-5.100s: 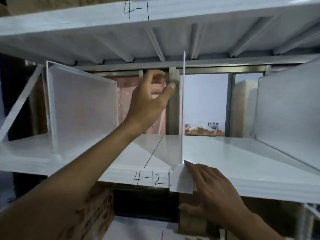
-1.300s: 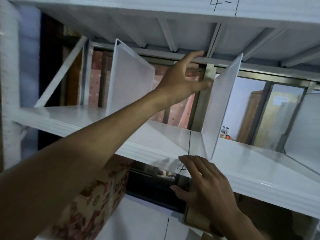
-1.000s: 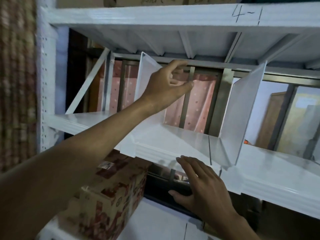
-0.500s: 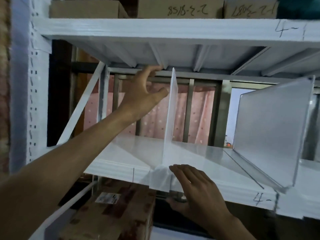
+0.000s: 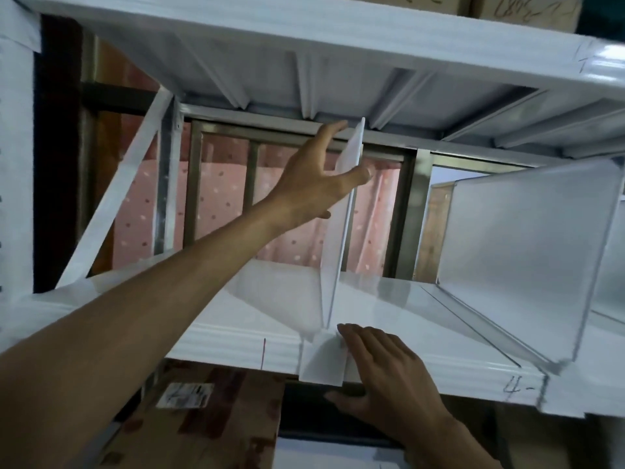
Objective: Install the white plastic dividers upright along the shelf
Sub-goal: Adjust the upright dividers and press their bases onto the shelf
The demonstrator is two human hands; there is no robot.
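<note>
The white metal shelf (image 5: 389,313) carries two white plastic dividers in view. The nearer thin white plastic divider (image 5: 341,231) stands upright, seen almost edge-on, between the two hands; its front tab (image 5: 323,358) hangs over the shelf's front lip. The second white plastic divider (image 5: 527,252) stands well to the right of both hands, its broad face turned toward the camera, its own front tab folded over the lip beside a handwritten "4-" mark (image 5: 515,387).

The left hand (image 5: 314,184) grips the nearer divider near its top: the thumb (image 5: 363,172) lies on the near edge, the fingers reach up behind the sheet toward the ribbed underside of the white upper shelf (image 5: 304,55), which sits just above the divider's top edge. The right hand (image 5: 392,377) lies flat and open, fingers extended, fingertips touching the front tab at the shelf lip; the thumb is under the lip.

Behind the left hand: grey metal window bars (image 5: 253,198) and a pink dotted curtain (image 5: 216,204). Left of the left forearm, one white diagonal brace (image 5: 115,211) and a white perforated upright post (image 5: 15,164).

Below the left forearm, one brown patterned cardboard box (image 5: 203,421) with a white label; contents not visible. Two cardboard boxes (image 5: 521,8) on the upper shelf, closed, partly cut off.
</note>
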